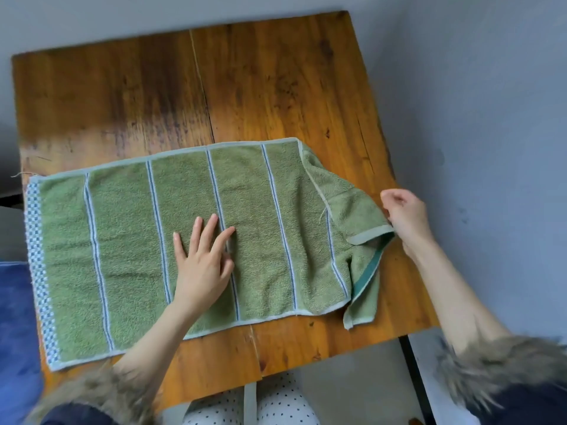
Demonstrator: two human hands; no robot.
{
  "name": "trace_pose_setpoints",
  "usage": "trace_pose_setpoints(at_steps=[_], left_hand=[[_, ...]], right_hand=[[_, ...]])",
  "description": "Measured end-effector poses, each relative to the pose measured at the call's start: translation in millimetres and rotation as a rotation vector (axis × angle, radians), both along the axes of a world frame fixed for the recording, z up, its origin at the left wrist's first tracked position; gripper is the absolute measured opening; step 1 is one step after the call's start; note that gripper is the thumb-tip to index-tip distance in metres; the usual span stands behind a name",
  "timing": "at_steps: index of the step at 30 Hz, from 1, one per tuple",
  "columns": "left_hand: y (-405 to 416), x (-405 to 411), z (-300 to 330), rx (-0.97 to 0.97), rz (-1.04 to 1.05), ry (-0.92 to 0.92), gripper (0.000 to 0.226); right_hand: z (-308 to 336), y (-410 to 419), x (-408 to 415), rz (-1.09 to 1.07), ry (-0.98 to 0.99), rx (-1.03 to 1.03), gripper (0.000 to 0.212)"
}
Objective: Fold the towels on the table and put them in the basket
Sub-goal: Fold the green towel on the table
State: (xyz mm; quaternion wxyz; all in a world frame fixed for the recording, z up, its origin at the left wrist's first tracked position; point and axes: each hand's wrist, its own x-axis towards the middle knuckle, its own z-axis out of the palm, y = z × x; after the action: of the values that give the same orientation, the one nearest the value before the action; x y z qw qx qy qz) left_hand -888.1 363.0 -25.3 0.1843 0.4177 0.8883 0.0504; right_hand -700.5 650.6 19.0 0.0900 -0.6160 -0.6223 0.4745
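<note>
- On the wooden table, one green striped towel lies spread flat, its long axis running left to right across the person's front, with a checked band at the far-left end.
- Left hand: fingers straight and spread, palm pressing on the towel near its middle; it holds nothing.
- Right hand: fingers curled, pinching the towel's right-end hem, which is lifted and already turned partly back over the cloth.
- Governing relation: the raised end lies at the right hand, while the rest of the towel stretches away leftward past the left hand. Judgement: the fold in hand would carry the right end leftward along the long axis, with the left hand as anchor.
- Right hand is the nearer to the free edge; the checked end lies well apart from both hands.
- Surface: worn, stained planks with a seam running front to back; bare wood beyond the towel.
- Room: grey wall behind and to the right; blue object at the left edge. No basket is in view.
</note>
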Motion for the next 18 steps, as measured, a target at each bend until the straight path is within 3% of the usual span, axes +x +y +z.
trace_pose_setpoints(at_steps=[5,9,14,18], left_hand=[[27.8,8.9,6.3,0.152,0.181,-0.083,0.039],[60.8,13.4,17.0,0.249,0.104,-0.115,0.035],[101.5,25.5,35.4,0.318,-0.057,-0.182,0.031],[133.6,51.0,49.0,0.352,-0.300,-0.184,0.028]], right_hand=[[-6.0,-30.6,21.9,0.310,-0.005,0.265,0.046],[-20.5,-50.8,46.9,0.565,-0.078,0.310,0.057],[-27.9,-40.9,45.7,0.414,-0.161,0.386,0.037],[-13.6,-27.6,29.4,0.243,-0.019,0.302,0.021]])
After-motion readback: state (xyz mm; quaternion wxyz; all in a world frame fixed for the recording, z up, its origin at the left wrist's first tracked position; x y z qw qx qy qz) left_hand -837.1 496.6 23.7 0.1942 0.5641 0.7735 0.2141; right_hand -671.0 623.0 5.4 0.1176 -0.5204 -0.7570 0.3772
